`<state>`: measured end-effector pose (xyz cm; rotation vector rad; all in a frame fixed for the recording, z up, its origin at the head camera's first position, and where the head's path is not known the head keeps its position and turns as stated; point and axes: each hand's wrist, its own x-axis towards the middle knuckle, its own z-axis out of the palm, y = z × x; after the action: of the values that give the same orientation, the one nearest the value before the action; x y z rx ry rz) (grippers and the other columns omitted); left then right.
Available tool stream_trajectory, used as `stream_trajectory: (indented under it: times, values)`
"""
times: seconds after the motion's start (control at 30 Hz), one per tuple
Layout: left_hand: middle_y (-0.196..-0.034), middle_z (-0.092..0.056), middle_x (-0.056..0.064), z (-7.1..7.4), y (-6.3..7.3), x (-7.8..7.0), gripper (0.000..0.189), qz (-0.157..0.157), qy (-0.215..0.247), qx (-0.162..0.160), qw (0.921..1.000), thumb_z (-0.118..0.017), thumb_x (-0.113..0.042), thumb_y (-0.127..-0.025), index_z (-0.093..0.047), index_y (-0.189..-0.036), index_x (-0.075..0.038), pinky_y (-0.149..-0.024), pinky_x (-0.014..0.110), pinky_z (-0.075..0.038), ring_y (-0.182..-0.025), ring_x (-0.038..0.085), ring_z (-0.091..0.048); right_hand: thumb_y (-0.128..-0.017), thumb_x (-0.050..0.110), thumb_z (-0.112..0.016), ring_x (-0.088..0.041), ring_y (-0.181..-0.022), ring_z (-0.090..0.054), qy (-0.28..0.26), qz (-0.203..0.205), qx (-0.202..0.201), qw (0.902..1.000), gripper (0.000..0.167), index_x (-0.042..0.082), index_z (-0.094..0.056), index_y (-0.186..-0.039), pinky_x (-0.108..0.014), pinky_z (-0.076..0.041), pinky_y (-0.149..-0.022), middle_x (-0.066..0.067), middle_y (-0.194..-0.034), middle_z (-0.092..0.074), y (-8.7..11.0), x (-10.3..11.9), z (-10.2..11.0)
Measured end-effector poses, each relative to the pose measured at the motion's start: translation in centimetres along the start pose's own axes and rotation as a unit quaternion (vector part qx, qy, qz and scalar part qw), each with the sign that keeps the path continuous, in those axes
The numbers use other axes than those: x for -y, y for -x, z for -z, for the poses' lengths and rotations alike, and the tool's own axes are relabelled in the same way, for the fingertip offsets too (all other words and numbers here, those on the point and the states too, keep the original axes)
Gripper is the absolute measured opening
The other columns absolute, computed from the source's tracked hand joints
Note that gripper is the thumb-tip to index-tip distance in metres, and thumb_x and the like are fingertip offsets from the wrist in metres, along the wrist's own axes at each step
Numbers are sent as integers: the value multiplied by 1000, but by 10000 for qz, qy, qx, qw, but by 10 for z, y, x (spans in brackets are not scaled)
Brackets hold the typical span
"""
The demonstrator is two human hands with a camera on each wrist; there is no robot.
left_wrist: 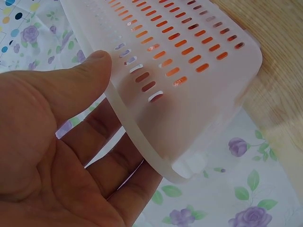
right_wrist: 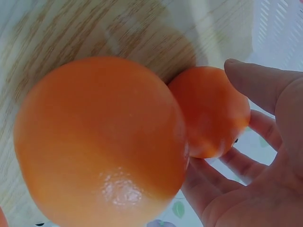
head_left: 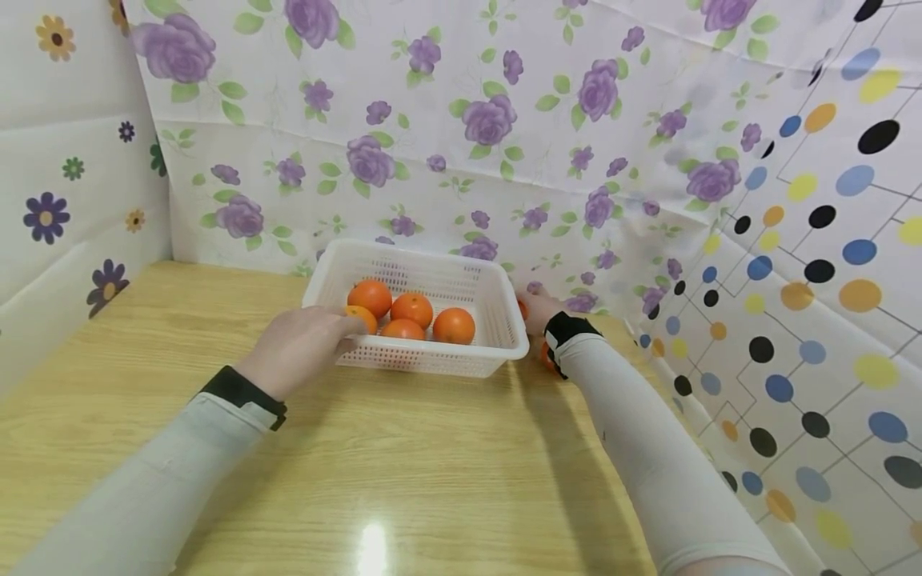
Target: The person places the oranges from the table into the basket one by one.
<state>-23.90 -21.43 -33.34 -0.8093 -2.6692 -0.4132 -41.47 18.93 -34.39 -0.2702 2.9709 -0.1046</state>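
A white plastic basket (head_left: 461,364) stands on the table with several oranges (head_left: 454,326) inside. My left hand (head_left: 298,344) grips its near left rim; in the left wrist view the thumb (left_wrist: 97,66) lies at the rim and the fingers pass behind it. Just past the basket's right end, my right hand (head_left: 540,310) holds an orange (right_wrist: 208,113), thumb on one side and fingers curved round the other. A second orange (right_wrist: 104,142) sits beside that one, large in the right wrist view and partly behind the right wrist in the head view.
The wooden table (head_left: 403,456) ends at a flowered cloth (head_left: 446,160) behind the basket. A dotted cloth (head_left: 799,320) rises on the right, close to the right arm, and another flowered cloth (head_left: 65,176) hangs on the left.
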Motion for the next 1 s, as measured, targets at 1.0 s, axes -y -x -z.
stream_trajectory:
  times: [1.0]
  values:
    - [-94,-73,1,0,-1,-3,25,88,-47,41,9999,-89,-2,-92,-80,-113,-12,-77,43,-60,-79,23,-61,-93,13,-80,-45,-125,-62,38,83,-342,9994,70,10,-54,-158,-58,-56,-99,-32,-143,-60,4,-7,-6]
